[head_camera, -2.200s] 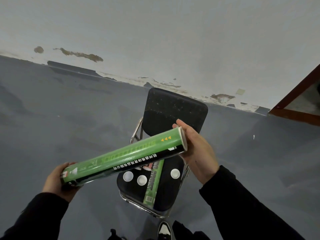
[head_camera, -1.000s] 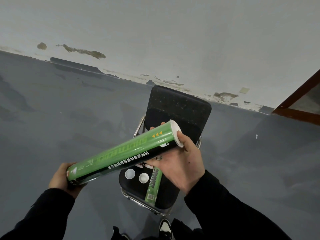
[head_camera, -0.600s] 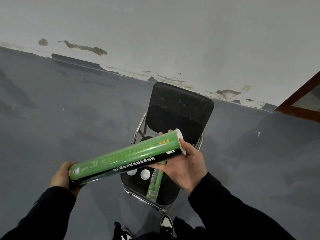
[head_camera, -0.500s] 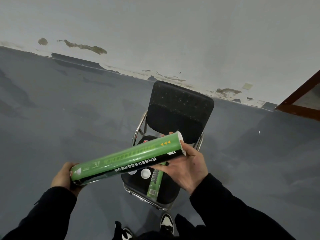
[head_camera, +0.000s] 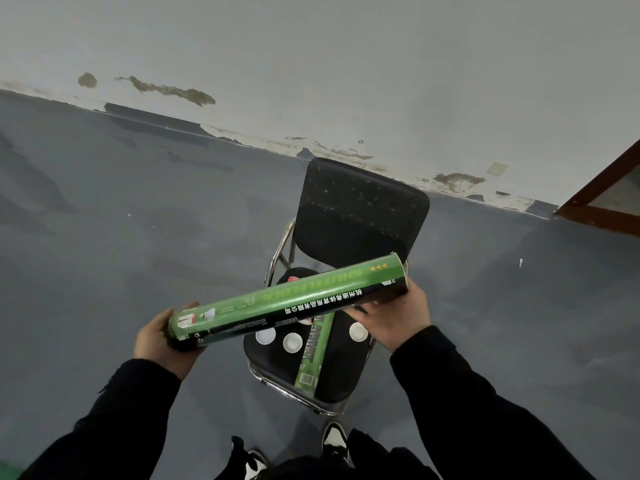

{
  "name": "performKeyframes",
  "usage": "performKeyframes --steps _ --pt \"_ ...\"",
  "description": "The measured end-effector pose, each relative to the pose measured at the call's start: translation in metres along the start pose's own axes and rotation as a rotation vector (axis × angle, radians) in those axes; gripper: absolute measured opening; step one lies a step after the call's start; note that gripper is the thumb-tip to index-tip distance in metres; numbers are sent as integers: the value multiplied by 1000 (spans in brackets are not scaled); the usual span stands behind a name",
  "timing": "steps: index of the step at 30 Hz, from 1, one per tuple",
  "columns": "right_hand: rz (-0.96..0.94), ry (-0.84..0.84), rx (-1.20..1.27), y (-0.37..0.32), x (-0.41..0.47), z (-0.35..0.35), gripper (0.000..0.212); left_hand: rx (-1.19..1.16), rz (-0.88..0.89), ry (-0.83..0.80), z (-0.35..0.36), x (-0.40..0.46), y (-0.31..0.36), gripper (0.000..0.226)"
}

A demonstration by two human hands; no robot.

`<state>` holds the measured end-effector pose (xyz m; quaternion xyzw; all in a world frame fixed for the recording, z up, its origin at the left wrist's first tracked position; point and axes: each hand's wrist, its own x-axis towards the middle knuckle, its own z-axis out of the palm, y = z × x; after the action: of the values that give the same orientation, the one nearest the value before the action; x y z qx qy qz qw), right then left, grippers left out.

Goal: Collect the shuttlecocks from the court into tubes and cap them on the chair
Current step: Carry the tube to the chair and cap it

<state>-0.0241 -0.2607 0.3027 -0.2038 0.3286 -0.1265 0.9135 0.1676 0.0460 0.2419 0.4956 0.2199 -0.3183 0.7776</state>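
Observation:
I hold a long green and black shuttlecock tube (head_camera: 287, 303) nearly level over the black chair (head_camera: 360, 216). My left hand (head_camera: 157, 337) cups its near left end. My right hand (head_camera: 394, 315) grips under its far right end, which carries a white cap. A second green tube (head_camera: 311, 355) lies on the chair seat, partly hidden under the held one. Three white round caps (head_camera: 292, 342) lie loose on the seat beside it. No loose shuttlecock shows, apart from a red and white object (head_camera: 292, 279) at the back of the seat.
The chair has a chrome frame (head_camera: 280, 251) and stands on grey floor (head_camera: 138, 237) near a stained white wall (head_camera: 311, 64). A brown door frame (head_camera: 602, 202) is at the right. My shoes (head_camera: 334, 441) are just in front of the chair.
The tube has dropped lower and closer to level. My right hand slid from over the capped end to underneath it, uncovering the third cap on the seat.

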Motion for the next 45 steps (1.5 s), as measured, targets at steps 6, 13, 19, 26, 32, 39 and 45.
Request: performKeyframes --steps 6,13,19,26,32,39,45 --pt "-20 230 2 -15 11 -22 33 -84 58 -26 -3 4 -2 33" --pt "-33 429 -338 -1 15 -49 39 30 8 -62 28 -16 -10 43" --pt "104 510 -317 16 -4 -85 32 56 -65 -23 31 3 -16 17" --pt "-86 579 -131 13 4 -134 56 432 -230 -34 46 0 -69 46" --pt "150 486 -88 62 49 -154 66 464 -160 -10 55 0 -181 83" --pt "137 532 -275 125 141 -185 114 482 -366 136 31 56 -278 24" --pt "129 579 -627 149 194 -209 73 794 -336 111 4 128 -314 56"
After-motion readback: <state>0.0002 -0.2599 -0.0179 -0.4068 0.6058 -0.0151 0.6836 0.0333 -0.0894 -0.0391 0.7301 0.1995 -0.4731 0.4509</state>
